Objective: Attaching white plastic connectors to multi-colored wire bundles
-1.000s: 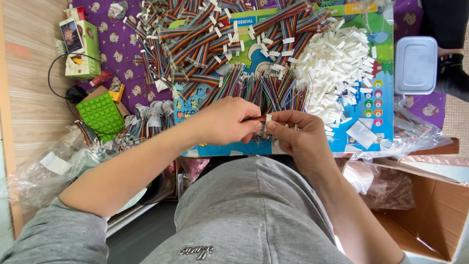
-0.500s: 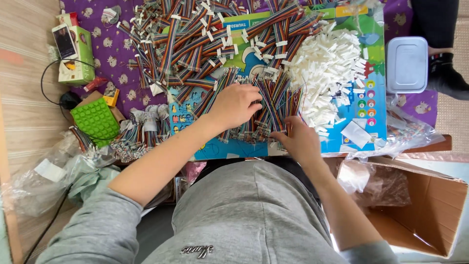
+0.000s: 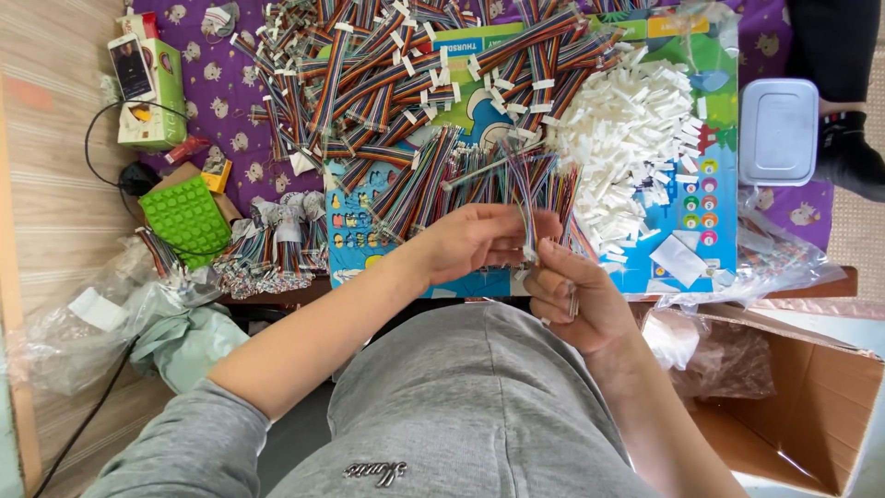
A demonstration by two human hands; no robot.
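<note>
A rainbow ribbon cable (image 3: 525, 198) rises toward twelve o'clock from between both hands, its lower end pinched at the small white connector where the fingertips meet, just over the near edge of the colourful board (image 3: 714, 244). The left hand (image 3: 470, 242) closes thumb and forefinger on it from nine o'clock, wrist bent, forearm running back toward seven o'clock. The right hand (image 3: 572, 295) curls its fingers around the same end from five o'clock. Half a second ago both hands reached flat into the cable pile (image 3: 396, 74); now they are drawn back and lifted, with the white connector heap (image 3: 636, 129) at one o'clock.
</note>
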